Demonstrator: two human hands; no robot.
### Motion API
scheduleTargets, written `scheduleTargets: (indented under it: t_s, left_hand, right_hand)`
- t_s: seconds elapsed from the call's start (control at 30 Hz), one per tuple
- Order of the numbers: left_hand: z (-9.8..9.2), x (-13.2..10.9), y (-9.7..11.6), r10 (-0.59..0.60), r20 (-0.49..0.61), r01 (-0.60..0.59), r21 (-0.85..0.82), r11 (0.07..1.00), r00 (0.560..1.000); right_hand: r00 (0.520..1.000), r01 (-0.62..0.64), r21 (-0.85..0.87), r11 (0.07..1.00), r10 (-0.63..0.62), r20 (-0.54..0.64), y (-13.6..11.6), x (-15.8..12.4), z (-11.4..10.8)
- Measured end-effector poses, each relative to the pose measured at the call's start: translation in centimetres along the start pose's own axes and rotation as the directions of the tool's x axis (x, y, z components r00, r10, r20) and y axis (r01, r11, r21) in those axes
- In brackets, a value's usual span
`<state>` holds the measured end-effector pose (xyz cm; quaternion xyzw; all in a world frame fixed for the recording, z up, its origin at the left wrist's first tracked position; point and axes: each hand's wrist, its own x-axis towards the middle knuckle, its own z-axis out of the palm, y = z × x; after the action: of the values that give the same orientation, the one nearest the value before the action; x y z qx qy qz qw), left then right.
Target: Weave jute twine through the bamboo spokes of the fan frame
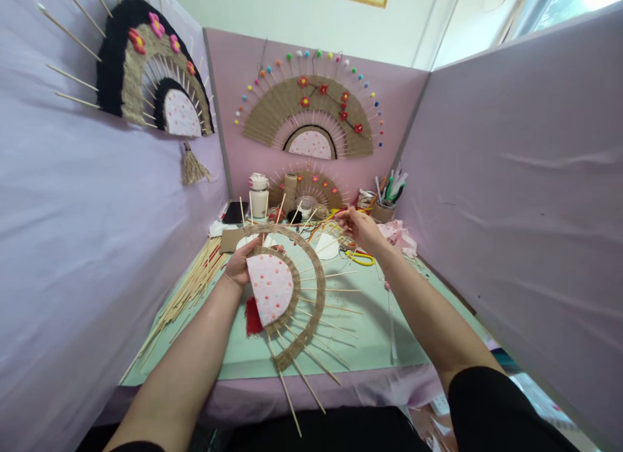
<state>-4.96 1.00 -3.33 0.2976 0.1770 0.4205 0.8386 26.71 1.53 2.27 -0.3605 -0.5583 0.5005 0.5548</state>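
Observation:
My left hand (238,267) is closed around the upper left side of a half-made fan (270,289). The fan has a half-round centre of white cloth with pink dots, thin sticks spreading outward, and a woven twine band (318,280) across them. A red tassel (253,317) hangs by its straight edge. To the right of the fan's top, my right hand (363,231) is raised above the table with thumb and fingers pinched together. Whatever lies between those fingertips is too thin to make out; a strand may run from them toward the fan.
Loose sticks (187,289) lie along the table's left side. Yellow-handled scissors (359,257) rest beyond the fan, near a white paper piece (328,246). A white bottle (259,195), twine roll (291,192) and tool pot (383,210) stand behind. Finished fans (272,114) hang on the partitions.

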Motion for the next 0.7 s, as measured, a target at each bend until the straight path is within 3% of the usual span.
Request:
scheduleTargets:
  t_s: [0.13,0.37,0.47,0.63,0.7]
  left_hand:
    - [-0.1,-0.1,0.2,0.078,-0.048,-0.079,-0.019,0.997,0.996]
    - [0.5,-0.6,0.4,0.145,0.027,-0.145,-0.011,0.989,0.989]
    - [0.8,-0.6,0.5,0.159,-0.002,-0.159,-0.03,0.987,0.987]
    - [1.5,-0.3,0.3,0.181,-0.1,-0.19,-0.088,0.978,0.978]
    - [1.7,-0.2,0.2,0.188,-0.13,-0.203,-0.112,0.973,0.973]
  right_hand:
    - [0.995,-0.098,0.042,0.994,0.097,0.034,0.7,-0.4,-0.2]
    - [0.975,-0.209,0.178,0.962,0.192,0.109,1.2,-0.7,0.0]
    - [0.963,-0.25,0.212,0.945,0.221,0.152,1.8,-1.1,0.6]
    - [0.887,-0.407,0.259,0.876,0.311,0.342,2.4,-2.1,1.8]
    - [0.875,-0.432,0.296,0.852,0.316,0.368,2.2,-2.4,2.2]
